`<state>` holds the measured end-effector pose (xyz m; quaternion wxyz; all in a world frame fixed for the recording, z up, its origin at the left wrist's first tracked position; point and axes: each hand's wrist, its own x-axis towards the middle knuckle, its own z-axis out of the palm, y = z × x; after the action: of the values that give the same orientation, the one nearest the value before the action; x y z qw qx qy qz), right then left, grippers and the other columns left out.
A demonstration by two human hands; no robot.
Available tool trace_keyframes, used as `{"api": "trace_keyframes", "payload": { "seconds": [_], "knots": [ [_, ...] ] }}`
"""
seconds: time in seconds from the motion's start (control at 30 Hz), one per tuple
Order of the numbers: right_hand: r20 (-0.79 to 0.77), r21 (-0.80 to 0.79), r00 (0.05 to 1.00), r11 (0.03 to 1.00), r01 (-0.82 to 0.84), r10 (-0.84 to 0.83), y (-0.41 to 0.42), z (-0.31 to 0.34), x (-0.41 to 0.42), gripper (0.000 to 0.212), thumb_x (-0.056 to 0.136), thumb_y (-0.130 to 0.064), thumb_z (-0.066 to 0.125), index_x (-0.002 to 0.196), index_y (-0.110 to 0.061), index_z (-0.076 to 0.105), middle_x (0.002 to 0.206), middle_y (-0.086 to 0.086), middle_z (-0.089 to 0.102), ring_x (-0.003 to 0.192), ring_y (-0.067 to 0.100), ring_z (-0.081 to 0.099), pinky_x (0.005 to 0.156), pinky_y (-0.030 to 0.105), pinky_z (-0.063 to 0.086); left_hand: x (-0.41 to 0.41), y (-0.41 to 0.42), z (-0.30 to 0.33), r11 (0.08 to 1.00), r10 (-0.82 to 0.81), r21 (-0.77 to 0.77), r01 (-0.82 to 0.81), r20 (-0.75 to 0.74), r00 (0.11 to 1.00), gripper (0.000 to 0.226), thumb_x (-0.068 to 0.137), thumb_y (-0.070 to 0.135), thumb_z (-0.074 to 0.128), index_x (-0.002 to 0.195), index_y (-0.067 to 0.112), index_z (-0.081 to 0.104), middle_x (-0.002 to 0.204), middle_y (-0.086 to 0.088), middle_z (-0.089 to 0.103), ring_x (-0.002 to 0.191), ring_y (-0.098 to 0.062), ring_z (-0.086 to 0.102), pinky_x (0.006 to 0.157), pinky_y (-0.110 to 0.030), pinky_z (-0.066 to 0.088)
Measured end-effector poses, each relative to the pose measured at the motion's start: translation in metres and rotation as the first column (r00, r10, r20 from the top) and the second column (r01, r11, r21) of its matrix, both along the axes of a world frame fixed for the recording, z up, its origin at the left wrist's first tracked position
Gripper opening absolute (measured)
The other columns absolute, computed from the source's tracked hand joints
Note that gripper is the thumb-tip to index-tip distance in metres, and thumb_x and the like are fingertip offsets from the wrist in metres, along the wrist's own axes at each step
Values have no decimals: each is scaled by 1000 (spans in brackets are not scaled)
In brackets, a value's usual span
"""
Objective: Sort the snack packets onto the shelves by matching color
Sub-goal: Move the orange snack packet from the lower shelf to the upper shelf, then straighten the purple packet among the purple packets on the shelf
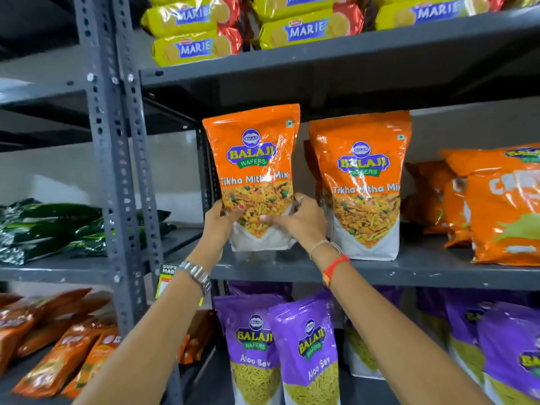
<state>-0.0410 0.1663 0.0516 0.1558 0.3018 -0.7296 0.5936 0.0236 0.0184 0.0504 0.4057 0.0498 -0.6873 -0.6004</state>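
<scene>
An orange Tikha Mitha Mix packet point(254, 159) stands upright at the left end of the grey middle shelf point(409, 271). My left hand point(217, 222) grips its lower left side and my right hand point(298, 222) grips its lower right, thumbs across the front. A second identical orange packet point(365, 185) stands just to its right, with more orange snack bags point(496, 206) beyond. Purple Aloo Sev packets point(304, 346) fill the shelf below. Yellow Marie biscuit packs point(292, 30) lie on the shelf above.
A perforated grey upright point(122, 171) separates this rack from the left one. There, dark green packets point(49, 226) lie on the middle shelf and orange-brown packets point(58, 346) below. A yellow price tag point(166, 280) hangs at the shelf edge.
</scene>
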Motion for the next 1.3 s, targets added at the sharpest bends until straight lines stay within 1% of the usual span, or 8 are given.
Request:
{"api": "trace_keyframes", "payload": {
  "seconds": [0.1, 0.53, 0.77, 0.87, 0.97, 1.07, 1.17, 1.3],
  "knots": [
    [42, 0, 999, 1000, 0, 0, -15, -4, -10, 56, 56, -44, 88, 98, -15, 65, 104, 5, 73, 97, 23, 67, 72, 25, 43, -12, -12, -4, 1000, 4, 15, -5, 36, 999, 35, 88, 14, 55, 122, 6, 52, 115, -9, 61, 106, -24, 58, 78, -27, 48],
    [66, -18, 996, 998, -64, 65, -41, -30, -25, 61, 62, -38, 87, 113, -15, 61, 115, 6, 71, 108, 24, 65, 82, 26, 47, -29, -39, -25, 993, 119, -7, -119, 65, 991, 47, 84, 18, 61, 128, 7, 48, 130, -13, 58, 118, -30, 56, 101, -49, 45],
    [110, -90, 972, 976, -198, 207, -19, -37, -17, 73, 73, -18, 81, 134, -11, 43, 134, 11, 58, 125, 24, 53, 105, 32, 43, -23, -26, -38, 971, 230, -53, -234, -70, 971, 52, 85, 14, 61, 132, 7, 41, 130, -8, 53, 113, -19, 53, 97, -31, 45],
    [15, -266, 992, 957, -116, 124, 7, -61, 0, 51, 77, -7, 74, 123, -13, 53, 113, 5, 63, 105, 16, 61, 94, 23, 49, -11, -8, -56, 930, 344, -51, -363, -223, 912, 52, 86, 18, 60, 134, 9, 39, 127, -3, 48, 114, -16, 48, 93, -21, 47],
    [-31, -440, 998, 895, -70, 63, 30, -103, 15, 29, 81, 1, 67, 99, -21, 61, 91, -1, 68, 82, 9, 66, 81, 22, 55, 0, 10, -87, 893, 410, -30, -449, -354, 840, 52, 86, 25, 60, 133, 12, 40, 126, -7, 51, 115, -17, 50, 98, -30, 44],
    [42, -468, 999, 884, 15, 6, 42, -162, 15, 35, 82, 7, 62, 84, -29, 61, 81, 0, 68, 74, 13, 66, 70, 22, 56, 7, 38, -131, 887, 423, 5, -461, -407, 810, 53, 85, 18, 61, 132, 16, 35, 122, -11, 51, 105, -14, 51, 90, -18, 41],
    [186, -408, 982, 908, 98, -23, 50, -222, -2, 38, 80, 10, 60, 83, -28, 60, 84, 5, 67, 75, 17, 62, 68, 24, 51, 5, 56, -190, 909, 405, 48, -413, -330, 853, 49, 85, 14, 61, 128, 20, 37, 116, -11, 51, 97, -16, 51, 85, -20, 42],
    [411, -237, 911, 962, 131, -23, 56, -280, -33, 34, 77, -1, 72, 104, -13, 56, 96, 3, 61, 90, 19, 58, 84, 34, 47, 4, 76, -269, 934, 344, 133, -332, -75, 936, 34, 88, 18, 56, 119, 22, 45, 115, -6, 54, 95, -11, 51, 80, -26, 42]
  ]
}}
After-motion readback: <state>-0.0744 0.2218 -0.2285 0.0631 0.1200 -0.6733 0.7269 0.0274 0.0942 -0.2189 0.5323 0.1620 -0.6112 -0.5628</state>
